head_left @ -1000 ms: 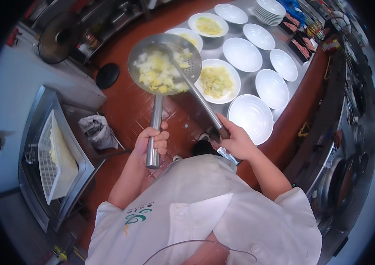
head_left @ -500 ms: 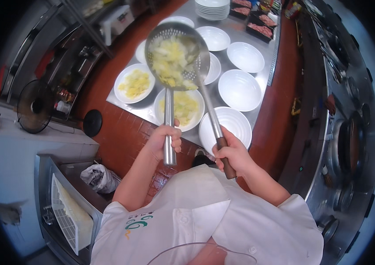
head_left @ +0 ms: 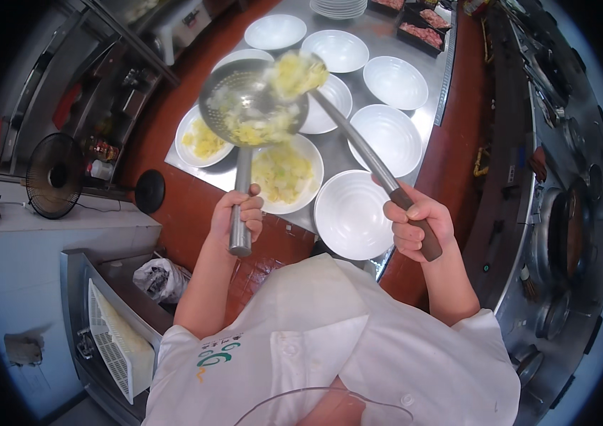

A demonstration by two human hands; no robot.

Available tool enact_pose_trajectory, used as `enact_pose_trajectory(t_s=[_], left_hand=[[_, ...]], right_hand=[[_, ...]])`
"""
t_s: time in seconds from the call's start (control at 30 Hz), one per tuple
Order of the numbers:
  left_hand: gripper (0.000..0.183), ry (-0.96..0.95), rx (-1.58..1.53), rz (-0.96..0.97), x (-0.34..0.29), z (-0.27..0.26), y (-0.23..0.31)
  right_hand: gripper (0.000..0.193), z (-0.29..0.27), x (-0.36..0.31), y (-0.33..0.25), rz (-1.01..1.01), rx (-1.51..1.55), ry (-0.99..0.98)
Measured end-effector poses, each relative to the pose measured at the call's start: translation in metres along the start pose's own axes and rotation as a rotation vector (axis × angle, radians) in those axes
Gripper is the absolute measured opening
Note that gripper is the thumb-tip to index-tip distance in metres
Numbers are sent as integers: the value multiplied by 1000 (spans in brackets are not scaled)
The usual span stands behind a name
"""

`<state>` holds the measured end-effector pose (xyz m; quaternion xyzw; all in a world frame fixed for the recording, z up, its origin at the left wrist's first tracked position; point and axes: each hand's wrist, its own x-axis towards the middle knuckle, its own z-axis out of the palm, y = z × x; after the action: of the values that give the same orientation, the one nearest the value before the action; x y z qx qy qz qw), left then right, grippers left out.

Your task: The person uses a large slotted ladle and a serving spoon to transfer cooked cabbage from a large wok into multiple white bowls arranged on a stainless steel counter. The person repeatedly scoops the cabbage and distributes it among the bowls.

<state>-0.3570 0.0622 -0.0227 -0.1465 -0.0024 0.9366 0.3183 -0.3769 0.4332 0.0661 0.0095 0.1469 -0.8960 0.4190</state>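
Observation:
My left hand [head_left: 237,213] is closed around the metal handle of a round perforated strainer [head_left: 241,79]. Pale yellow-green chopped vegetable, like cabbage, lies in the strainer. In my right hand [head_left: 421,221] is the brown grip of a ladle [head_left: 358,143]. Its head, heaped with the same vegetable [head_left: 298,74], is over the strainer's right rim and somewhat blurred. Just below the strainer, a white bowl [head_left: 317,181] holds a layer of these pieces. Another white bowl [head_left: 186,150] to the left has some too, partly covered by the strainer.
Several white bowls [head_left: 385,138] stand on the steel table [head_left: 435,74], one [head_left: 353,216] at its near edge. Farther off are stacked white dishes [head_left: 338,8] and black trays of raw meat [head_left: 422,35]. A stove counter with pans [head_left: 553,227] runs along the right. A fan [head_left: 54,175] stands left.
The ladle has risen out of the strainer with a heap of vegetable, and my right hand has moved right and up. The strainer and my left hand have shifted left; less vegetable lies in the strainer.

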Motion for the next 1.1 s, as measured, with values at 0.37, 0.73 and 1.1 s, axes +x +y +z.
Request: enact_pose_trajectory(t_s=[0.37,0.73,1.1], left_hand=[[25,-25,7,55,-30,-7,8],[17,221,156,109,-8,-1,6],[16,320,322,93,54,19,16]], right_hand=[[82,-74,41,28,-1,-1128,616],[82,-84,9,29,-161,-2228,683],[83,-115,7,-8,-23,-2707,649]])
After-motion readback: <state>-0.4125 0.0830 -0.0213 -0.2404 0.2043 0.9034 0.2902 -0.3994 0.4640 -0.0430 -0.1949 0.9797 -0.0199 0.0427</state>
